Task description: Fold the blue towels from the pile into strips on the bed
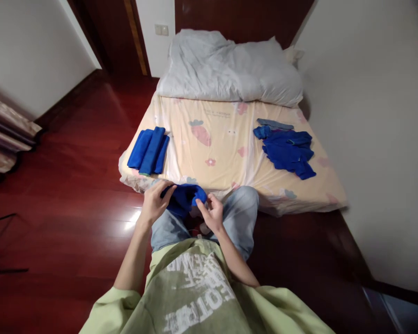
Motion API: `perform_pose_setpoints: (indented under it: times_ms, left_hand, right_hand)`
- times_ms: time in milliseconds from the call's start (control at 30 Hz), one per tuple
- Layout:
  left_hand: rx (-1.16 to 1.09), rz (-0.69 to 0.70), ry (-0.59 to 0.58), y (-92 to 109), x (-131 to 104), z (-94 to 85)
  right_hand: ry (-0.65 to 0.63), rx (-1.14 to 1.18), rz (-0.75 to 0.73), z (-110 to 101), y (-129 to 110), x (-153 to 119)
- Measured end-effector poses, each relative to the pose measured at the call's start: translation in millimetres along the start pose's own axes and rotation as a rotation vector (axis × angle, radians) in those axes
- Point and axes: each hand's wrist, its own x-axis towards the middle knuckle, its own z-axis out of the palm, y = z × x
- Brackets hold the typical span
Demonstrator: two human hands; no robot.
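A blue cloth hangs bunched between my two hands, above my knees at the near edge of the bed. My left hand pinches its left end. At its right end, my right hand grips a rolled or folded edge between thumb and fingers. Several folded blue cloths lie side by side, partly overlapping, on the left of the bed. On the right side lies a loose, crumpled heap of blue cloths, with a grey-blue folded cloth at its far edge.
The bed has a cream sheet with strawberry prints. A bulky grey-white quilt lies across its far end. Dark red floor shows at the left, with a curtain beyond. A white wall stands close on the right.
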Motion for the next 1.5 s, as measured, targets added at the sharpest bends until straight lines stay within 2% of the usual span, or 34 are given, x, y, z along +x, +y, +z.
perform_pose_setpoints:
  times_ms: [100,233,333,400,600,733,800,867,967,1100,1167,1233,1333,1500]
  left_hand:
    - [-0.010,-0.080,-0.080,-8,-33,-2.8]
    - [-0.155,-0.027,-0.214,3,-70,-1.6]
    - [-0.290,0.049,-0.204,17,-84,3.0]
    - [-0.312,0.057,-0.164,22,-88,7.0]
    - [-0.261,0.048,0.012,9,-85,13.4]
    - [-0.278,0.003,0.186,-1,-77,8.9]
    - [-0.274,-0.035,0.279,-6,-72,2.9]
    - [-0.243,-0.060,0.355,-11,-67,-5.4]
    - [-0.183,-0.060,0.422,-19,-60,-19.0]
    - [-0.144,-0.094,0.500,-27,-51,-28.6]
    - [-0.159,-0.129,0.527,-29,-47,-27.8]
    - [-0.173,-0.151,0.525,-30,-42,-24.9]
    - [-0.183,-0.144,0.503,-27,-36,-21.6]
    - [-0.132,-0.160,0.496,-19,-35,-30.1]
  right_hand:
    - [0.022,0.026,-0.071,-4,-14,-10]
    - [-0.142,-0.023,-0.252,3,-34,-22]
    - [-0.328,-0.050,-0.411,13,-41,-26]
    - [-0.377,-0.048,-0.449,18,-41,-27]
    - [-0.332,-0.091,-0.360,19,-22,-24]
    - [-0.442,-0.185,-0.241,17,11,-20]
    - [-0.517,-0.206,-0.190,15,31,-18]
    - [-0.540,-0.232,-0.132,9,48,-16]
    - [-0.455,-0.296,-0.055,-9,58,-9]
    - [-0.306,-0.307,-0.030,-48,52,3]
    - [-0.308,-0.249,-0.005,-62,49,8]
    - [-0.380,-0.212,0.011,-65,51,9]
    - [-0.522,-0.263,-0.029,-41,68,7]
    - [-0.652,-0.337,-0.135,28,100,3]
